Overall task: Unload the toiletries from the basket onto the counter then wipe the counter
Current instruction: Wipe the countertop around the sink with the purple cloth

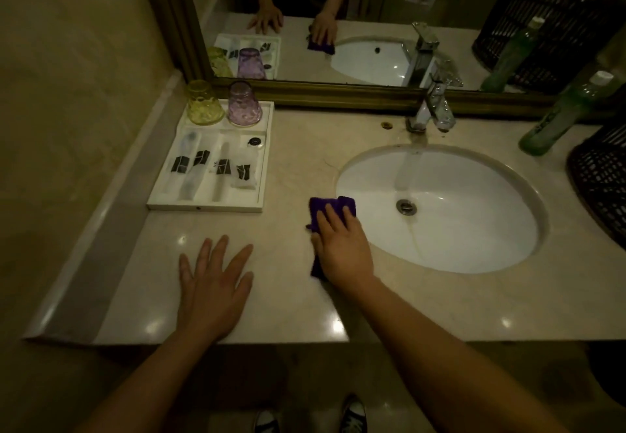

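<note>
A folded purple cloth (330,210) lies on the beige marble counter (288,304), touching the white oval sink's (440,209) rim at nine o'clock. The right hand (342,246) presses flat on it. The left hand (213,283) rests splayed, empty, at the cloth's eight o'clock. A dark woven basket (599,182) sits at three o'clock.

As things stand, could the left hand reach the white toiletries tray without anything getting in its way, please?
Probably yes. The left hand lies flat and empty on the counter, with only bare marble between it and the white tray. The right hand and purple cloth sit off to the side.
</note>
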Demonstrator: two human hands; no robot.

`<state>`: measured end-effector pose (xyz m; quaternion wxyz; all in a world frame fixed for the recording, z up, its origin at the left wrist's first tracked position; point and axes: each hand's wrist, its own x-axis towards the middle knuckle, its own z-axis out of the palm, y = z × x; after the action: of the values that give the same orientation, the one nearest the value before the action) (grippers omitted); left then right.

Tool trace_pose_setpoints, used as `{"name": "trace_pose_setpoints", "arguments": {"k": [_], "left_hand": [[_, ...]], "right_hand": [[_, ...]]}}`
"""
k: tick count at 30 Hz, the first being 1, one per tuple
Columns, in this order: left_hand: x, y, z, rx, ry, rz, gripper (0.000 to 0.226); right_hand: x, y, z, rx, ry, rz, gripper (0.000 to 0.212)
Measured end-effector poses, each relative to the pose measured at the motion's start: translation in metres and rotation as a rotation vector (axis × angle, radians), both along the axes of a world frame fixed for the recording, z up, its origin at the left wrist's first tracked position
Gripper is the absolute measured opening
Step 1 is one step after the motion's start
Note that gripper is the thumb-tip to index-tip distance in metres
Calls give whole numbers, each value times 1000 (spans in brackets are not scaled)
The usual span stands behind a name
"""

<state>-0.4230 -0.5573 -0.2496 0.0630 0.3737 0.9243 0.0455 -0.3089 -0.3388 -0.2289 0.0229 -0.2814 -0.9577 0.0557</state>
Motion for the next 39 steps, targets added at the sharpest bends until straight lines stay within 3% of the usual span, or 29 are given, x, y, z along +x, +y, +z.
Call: {"name": "trace_pose_setpoints", "arguments": {"k": [3, 5, 12, 15, 17, 21, 26, 28, 30, 32, 36, 39], "left_hand": [[-4, 0, 3, 37, -22, 10, 59], [-7, -3, 4, 28, -32, -28, 59], [-19, -50, 6, 5, -17, 36, 63], [-19, -62, 7, -3, -18, 86, 65], [-19, -63, 7, -17, -5, 97, 64], [-17, -61, 7, 0, 5, 107, 61], [-17, -60, 7, 40, 6, 109, 59], [-17, -61, 6, 44, 23, 110, 58], [-18, -60, 5, 35, 35, 115, 57], [-19, -61, 3, 27, 28, 110, 58], [-20, -61, 4, -1, 15, 106, 61], [-20, -62, 4, -16, 6, 107, 61]], "right_hand": [[18, -63, -15, 36, 86, 250, 44], [46, -77, -19, -35, 110, 308, 46], [178, 11, -10, 97, 45, -257, 39], [188, -4, -13, 48, 35, -472, 53], [162, -27, -14, 53, 70, -382, 56], [84, -37, -12, -16, 67, 9, 54], [-4, -1, 1, 3, 30, -113, 48], [-14, -31, 1, 93, 54, 43, 41], [2, -78, -10, 40, 67, 265, 41], [32, -88, -15, -44, 111, 311, 44], [124, -26, -15, 104, 155, -12, 37], [154, 0, -16, 64, 99, -318, 43]]}}
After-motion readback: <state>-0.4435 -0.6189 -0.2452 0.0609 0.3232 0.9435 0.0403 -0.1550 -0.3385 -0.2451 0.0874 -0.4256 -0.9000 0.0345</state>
